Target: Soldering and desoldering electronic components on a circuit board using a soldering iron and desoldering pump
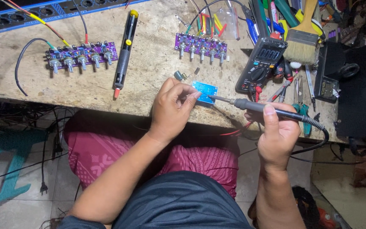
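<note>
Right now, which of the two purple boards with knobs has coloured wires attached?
The purple circuit board on the left: red, yellow and black wires run to it. The other purple board, beside the black multimeter, shows none clearly attached.

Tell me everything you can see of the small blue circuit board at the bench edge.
The small blue rectangular circuit board sits near the front edge of the worn stone-like workbench. The left hand pinches its near-left side, hiding part. White markings show on top. The metal tip of the black-handled soldering iron, gripped by the right hand, meets its right edge.
</note>
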